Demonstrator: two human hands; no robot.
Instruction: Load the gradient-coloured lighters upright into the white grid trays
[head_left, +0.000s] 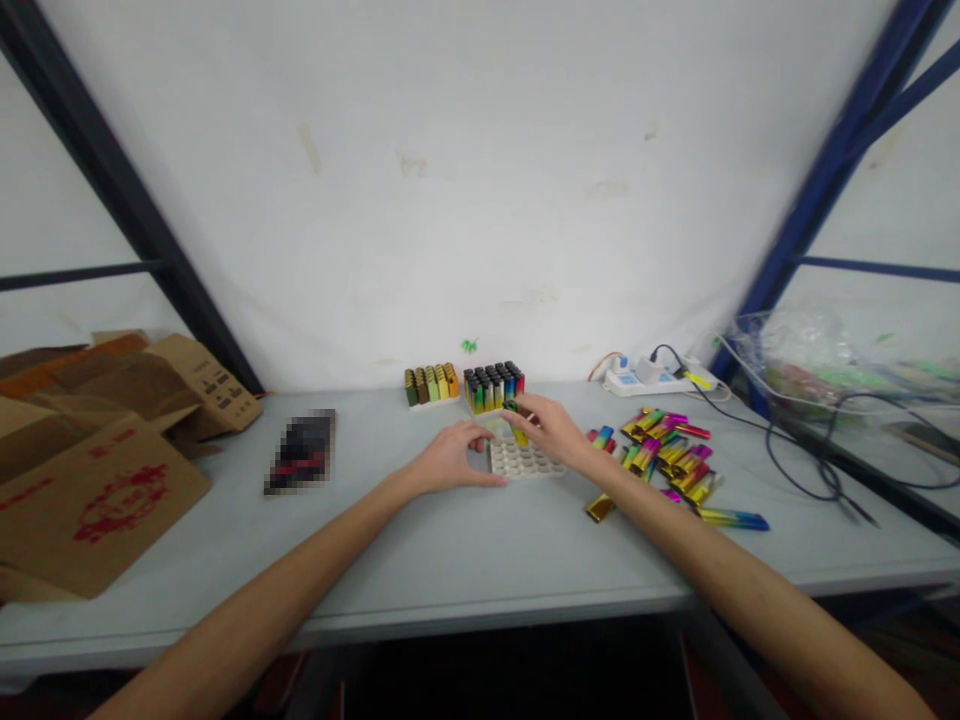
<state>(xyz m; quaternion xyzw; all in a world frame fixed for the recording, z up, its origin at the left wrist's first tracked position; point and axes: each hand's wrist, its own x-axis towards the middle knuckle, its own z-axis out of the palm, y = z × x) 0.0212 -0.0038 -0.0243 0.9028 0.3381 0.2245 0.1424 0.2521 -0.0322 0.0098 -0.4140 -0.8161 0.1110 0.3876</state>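
A white tray (525,463) with rows of round holes lies near the middle of the table. My left hand (456,457) is at its left edge, thumb and fingers apart, holding nothing. Above the tray's back part, my right hand (546,425) pinches a shiny yellow-green lighter (519,432), held nearly upright. Just behind stands a filled tray of multicoloured lighters (493,390) with black tops. To the right, under and around my right forearm, lies a loose pile of metallic lighters (675,455).
Green, yellow and orange lighters (432,386) stand in another tray by the wall. A power strip (652,378) with cables is at the back right. Cardboard boxes (97,490) fill the left side, near a blurred dark object (302,452). Clear plastic (802,345) lies far right.
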